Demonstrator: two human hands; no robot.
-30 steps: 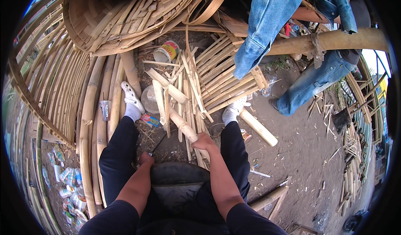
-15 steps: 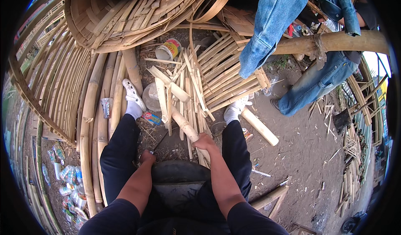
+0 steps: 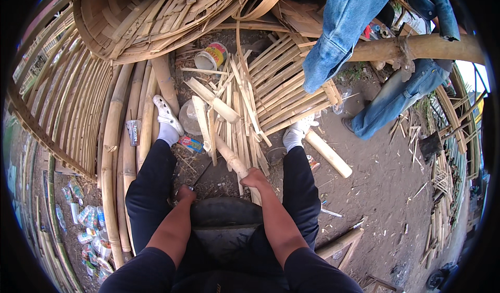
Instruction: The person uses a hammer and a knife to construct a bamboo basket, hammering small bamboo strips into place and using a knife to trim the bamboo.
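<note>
The bamboo pole (image 3: 230, 156) at centre looks smooth and matt — the upper-right garment (image 3: 348, 27) is denim cloth, the lower-left litter (image 3: 91, 218) glossy plastic.

The shirt (image 3: 234, 283) is dark navy, almost black over the chest, with one small pale mark there too faint to make out, and its plain short sleeves (image 3: 319, 273) end in straight hems near the elbows, leaving forearms (image 3: 169, 230) and hands (image 3: 255, 179) bare. The trousers (image 3: 151, 182) are dark too, long, loose and softly creased, reaching the ankles. Below them show plain socks (image 3: 168, 135), whitish with a faint lilac cast, and white clogs (image 3: 165, 111) with rounded toes, the left one dotted with small round holes across its top.
</note>
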